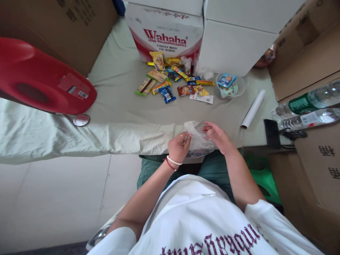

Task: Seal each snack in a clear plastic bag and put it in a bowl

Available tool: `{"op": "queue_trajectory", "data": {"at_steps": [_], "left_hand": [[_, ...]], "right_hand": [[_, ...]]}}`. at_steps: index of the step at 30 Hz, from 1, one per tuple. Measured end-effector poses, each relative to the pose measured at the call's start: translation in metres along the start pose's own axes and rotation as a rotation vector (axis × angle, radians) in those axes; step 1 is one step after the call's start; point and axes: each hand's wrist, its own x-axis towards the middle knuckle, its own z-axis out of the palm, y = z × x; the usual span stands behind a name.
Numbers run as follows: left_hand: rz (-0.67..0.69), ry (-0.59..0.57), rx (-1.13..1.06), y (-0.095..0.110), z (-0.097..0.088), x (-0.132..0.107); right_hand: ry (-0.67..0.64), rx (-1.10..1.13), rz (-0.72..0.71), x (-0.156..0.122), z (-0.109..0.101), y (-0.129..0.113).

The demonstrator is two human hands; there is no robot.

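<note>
Left hand (178, 146) is pinching crumpled clear plastic film (193, 128); right hand (216, 136) is hovering beside it, grip unclear; colourful wrapped snacks (181, 73) are lying beyond.

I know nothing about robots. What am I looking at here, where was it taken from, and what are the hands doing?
There is no machine here, just a person's two bare hands. The single picture comes from a camera worn on the head, looking forward and down, so the white shirt fills the bottom. The left hand pinches some thin clear plastic. The right hand is right beside it; whether it grips the plastic too is hard to tell. On the pale cloth lie wrapped snacks, a clear bowl with packets inside, and a white roll. A white and red carton stands behind the snacks.
</note>
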Motion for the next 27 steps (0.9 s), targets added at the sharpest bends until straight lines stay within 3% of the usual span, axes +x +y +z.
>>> {"op": "queue_trajectory", "data": {"at_steps": [2,4,8,11,13,16,19,21,23,27], "left_hand": [[0.024,0.031,-0.049,0.003,0.001,-0.001],[-0.056,0.115,-0.18,0.003,0.0,0.003],[-0.471,0.256,-0.648,-0.002,-0.009,0.02],[-0.63,0.238,-0.81,-0.004,-0.016,0.026],[-0.618,0.181,-0.814,0.001,-0.017,0.022],[-0.552,-0.02,-0.863,0.011,-0.016,0.011],[-0.495,-0.244,-0.94,0.016,-0.018,0.005],[-0.508,-0.302,-0.973,0.014,-0.024,0.011],[-0.551,-0.218,-0.983,0.007,-0.035,0.025],[-0.629,0.153,-0.88,-0.01,-0.058,0.052]], "right_hand": [[0.01,-0.209,-0.054,-0.002,0.013,0.0],[0.07,-0.315,-0.082,-0.003,0.021,0.005],[0.201,-0.281,-0.103,-0.013,0.017,0.024],[0.131,-0.286,-0.037,-0.022,0.007,0.035],[0.03,-0.364,-0.039,-0.025,0.005,0.035],[-0.019,-0.468,-0.116,-0.017,0.01,0.028],[0.011,-0.326,-0.09,0.012,0.02,0.02],[0.004,-0.152,-0.022,0.039,0.026,0.017],[0.034,-0.017,0.027,0.066,0.031,0.014],[0.18,0.05,0.033,0.106,0.044,0.005]]}}
